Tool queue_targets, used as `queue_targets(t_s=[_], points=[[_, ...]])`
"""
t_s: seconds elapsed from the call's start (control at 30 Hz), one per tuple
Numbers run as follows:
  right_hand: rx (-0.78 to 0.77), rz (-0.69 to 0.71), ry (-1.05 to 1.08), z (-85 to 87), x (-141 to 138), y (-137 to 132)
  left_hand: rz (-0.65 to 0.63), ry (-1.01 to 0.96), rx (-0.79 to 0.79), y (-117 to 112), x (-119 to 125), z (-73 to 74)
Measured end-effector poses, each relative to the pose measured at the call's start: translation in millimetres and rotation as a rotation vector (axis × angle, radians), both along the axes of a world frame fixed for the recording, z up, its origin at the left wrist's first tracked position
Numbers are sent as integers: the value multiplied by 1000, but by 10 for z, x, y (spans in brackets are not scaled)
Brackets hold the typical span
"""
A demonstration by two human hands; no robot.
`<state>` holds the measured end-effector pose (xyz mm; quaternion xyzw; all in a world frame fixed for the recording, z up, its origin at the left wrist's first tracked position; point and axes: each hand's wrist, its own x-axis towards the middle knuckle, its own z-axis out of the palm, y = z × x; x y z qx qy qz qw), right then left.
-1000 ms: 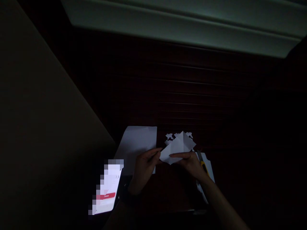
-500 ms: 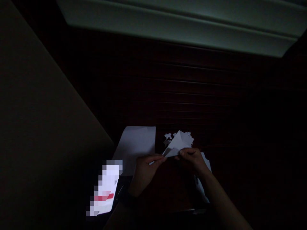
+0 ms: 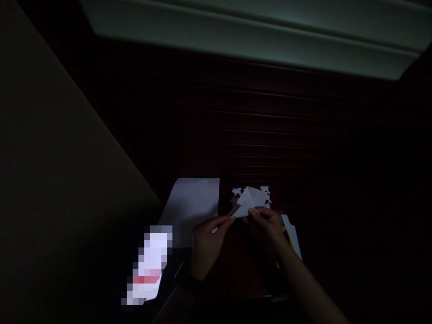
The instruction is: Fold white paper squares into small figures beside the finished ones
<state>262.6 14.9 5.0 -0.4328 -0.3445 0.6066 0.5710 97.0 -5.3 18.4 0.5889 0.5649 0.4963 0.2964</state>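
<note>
Between my hands is a folded piece of white paper (image 3: 248, 201), its creased top pointing away from me. My left hand (image 3: 209, 240) pinches its lower left corner between thumb and fingers. On its lower right edge, my right hand (image 3: 268, 222) is closed with the thumb pressing on the fold. Small cut white paper pieces (image 3: 264, 189) lie just beyond the folded paper, partly hidden by it. A larger white sheet (image 3: 194, 202) lies flat to the left, behind my left hand.
A lit phone (image 3: 151, 265), its screen blurred out, is at the lower left. Beside my right forearm lie white paper (image 3: 294, 231) and a yellow-handled item (image 3: 287, 236), mostly hidden. Dark slatted wood (image 3: 270, 117) rises beyond the table, and the room is very dim.
The folded paper has shifted slightly left and its lower flap looks wider. My right hand has moved a little left along its edge, and more of the yellow item shows.
</note>
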Motion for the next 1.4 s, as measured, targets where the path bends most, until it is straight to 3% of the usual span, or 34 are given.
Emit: queue_targets(t_s=[0.33, 0.63, 0.83, 1.17, 1.4], points=[[3, -88, 67, -74, -56, -9, 85, -61, 16, -56, 123, -7], [13, -112, 130, -21, -171, -40, 84, -102, -4, -3, 112, -12], [-2, -215, 141, -82, -253, -30, 82, -133, -18, -41, 182, -12], [6, -395, 6, -59, -375, 14, 173, -233, -72, -3, 272, 34], [28, -427, -127, -30, -385, 65, 181, -365, -132, 59, 311, 62]])
